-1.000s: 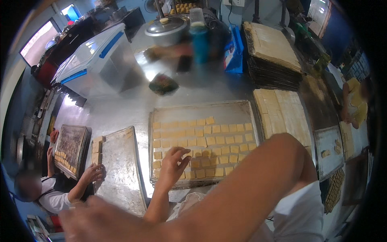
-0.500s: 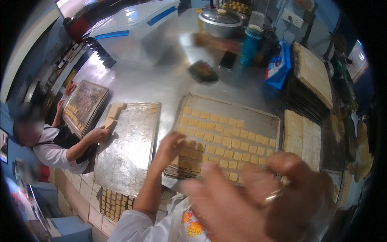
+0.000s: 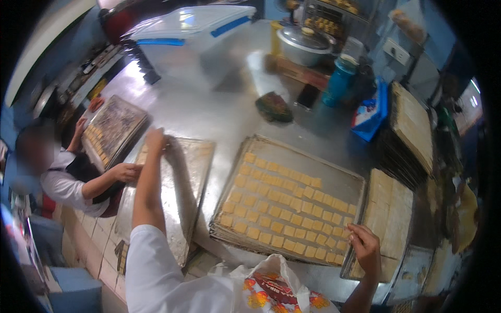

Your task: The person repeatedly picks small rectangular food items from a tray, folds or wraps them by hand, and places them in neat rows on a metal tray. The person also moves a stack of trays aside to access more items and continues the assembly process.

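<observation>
A large metal tray (image 3: 334, 180) holds rows of small pale-yellow dough squares (image 3: 276, 211). At its right edge my right hand (image 3: 364, 245) has thumb and forefinger pinched on a dough square at the end of a row. My left arm reaches across to the bare metal tray (image 3: 195, 156) beside it. There, at the far left corner, my left hand (image 3: 156, 140) is closed, and what its fingers hold is hidden. A co-worker's hand (image 3: 127, 172) is at that tray's left edge, next to my forearm.
The co-worker's other hand is by a darker tray (image 3: 117, 122) with some squares. Scored dough slabs (image 3: 389, 208) and a tall tray stack (image 3: 415, 128) stand at right. Behind are a lidded plastic bin (image 3: 190, 52), covered pot (image 3: 305, 44), phone (image 3: 308, 96) and teal bottle (image 3: 339, 81).
My left hand has moved left and away, from the dough squares to the bare tray's far corner. My right hand has dropped from close before the camera to the right edge of the filled tray.
</observation>
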The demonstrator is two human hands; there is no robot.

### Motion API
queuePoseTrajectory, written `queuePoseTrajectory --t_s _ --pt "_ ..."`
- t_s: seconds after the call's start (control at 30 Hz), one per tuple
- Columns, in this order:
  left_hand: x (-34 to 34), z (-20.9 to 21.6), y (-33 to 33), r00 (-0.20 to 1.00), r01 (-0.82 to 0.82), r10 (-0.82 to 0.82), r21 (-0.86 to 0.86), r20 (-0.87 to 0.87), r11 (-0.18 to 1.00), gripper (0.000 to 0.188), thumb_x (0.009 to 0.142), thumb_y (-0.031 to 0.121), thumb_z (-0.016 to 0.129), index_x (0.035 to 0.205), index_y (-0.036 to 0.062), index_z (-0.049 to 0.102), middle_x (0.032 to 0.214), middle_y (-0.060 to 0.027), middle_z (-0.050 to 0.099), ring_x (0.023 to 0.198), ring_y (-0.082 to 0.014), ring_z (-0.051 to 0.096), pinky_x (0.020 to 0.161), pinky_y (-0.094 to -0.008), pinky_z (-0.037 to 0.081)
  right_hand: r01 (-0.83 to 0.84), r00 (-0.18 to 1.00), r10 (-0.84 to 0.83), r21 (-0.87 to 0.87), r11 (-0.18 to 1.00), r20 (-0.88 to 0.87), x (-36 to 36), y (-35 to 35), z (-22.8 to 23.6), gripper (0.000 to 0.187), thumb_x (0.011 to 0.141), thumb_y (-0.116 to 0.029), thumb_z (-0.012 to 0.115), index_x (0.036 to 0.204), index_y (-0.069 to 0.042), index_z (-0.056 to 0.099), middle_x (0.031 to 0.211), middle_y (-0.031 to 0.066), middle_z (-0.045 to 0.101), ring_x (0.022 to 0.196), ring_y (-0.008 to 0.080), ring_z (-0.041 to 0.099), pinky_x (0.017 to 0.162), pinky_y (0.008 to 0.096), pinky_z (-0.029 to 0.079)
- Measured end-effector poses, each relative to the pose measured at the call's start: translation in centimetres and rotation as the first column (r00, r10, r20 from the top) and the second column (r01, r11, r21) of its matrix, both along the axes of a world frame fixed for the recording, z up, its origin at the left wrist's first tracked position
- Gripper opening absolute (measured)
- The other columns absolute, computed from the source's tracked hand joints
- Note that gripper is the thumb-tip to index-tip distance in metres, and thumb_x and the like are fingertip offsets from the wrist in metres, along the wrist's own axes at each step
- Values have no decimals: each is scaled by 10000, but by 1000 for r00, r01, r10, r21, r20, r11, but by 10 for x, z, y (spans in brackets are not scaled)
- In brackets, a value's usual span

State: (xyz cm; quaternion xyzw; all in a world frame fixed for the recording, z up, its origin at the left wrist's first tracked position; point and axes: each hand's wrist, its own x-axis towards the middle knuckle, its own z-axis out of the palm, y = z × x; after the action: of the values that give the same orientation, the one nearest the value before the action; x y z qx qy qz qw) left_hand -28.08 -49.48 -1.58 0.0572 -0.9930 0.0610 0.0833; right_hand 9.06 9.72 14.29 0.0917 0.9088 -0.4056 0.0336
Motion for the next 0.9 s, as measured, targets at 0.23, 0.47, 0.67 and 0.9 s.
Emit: queuePoseTrajectory --t_s 0.23,0.47,0.67,0.9 --pt "-23 -19 0 997 6 7 -160 83 987 149 764 70 588 882 33 672 982 -207 606 909 -362 622 759 -426 531 105 987 -106 -16 994 -118 -7 21 -26 256 870 -2 525 1111 56 586 1030 135 621 865 179 620 726 273 507" --pt "-32 -1 9 997 72 -59 353 -46 933 205 729 163 652 878 22 663 793 -183 657 791 -311 654 662 -385 514 323 930 -354 -240 915 -98 -8 47 -42 330 876 -40 559 1206 -26 559 1073 80 618 925 154 607 800 262 485" --pt "67 33 235 789 67 -615 994 -2 83 372 792 153 597 1142 40 543 907 -85 625 763 -157 603 623 -264 463 90 962 -187 -414 906 -201 -63 0 -86 518 785 -36 668 1276 -85 512 1304 106 462 1139 173 500 935 297 448" --pt "157 77 422 458 -115 -888 993 48 -5 407 817 173 658 1174 31 526 845 -101 635 725 -153 600 653 -278 491 43 946 -183 -456 889 -267 -102 -32 -120 572 805 -33 647 1331 -81 428 1243 131 500 1075 196 543 928 325 462"
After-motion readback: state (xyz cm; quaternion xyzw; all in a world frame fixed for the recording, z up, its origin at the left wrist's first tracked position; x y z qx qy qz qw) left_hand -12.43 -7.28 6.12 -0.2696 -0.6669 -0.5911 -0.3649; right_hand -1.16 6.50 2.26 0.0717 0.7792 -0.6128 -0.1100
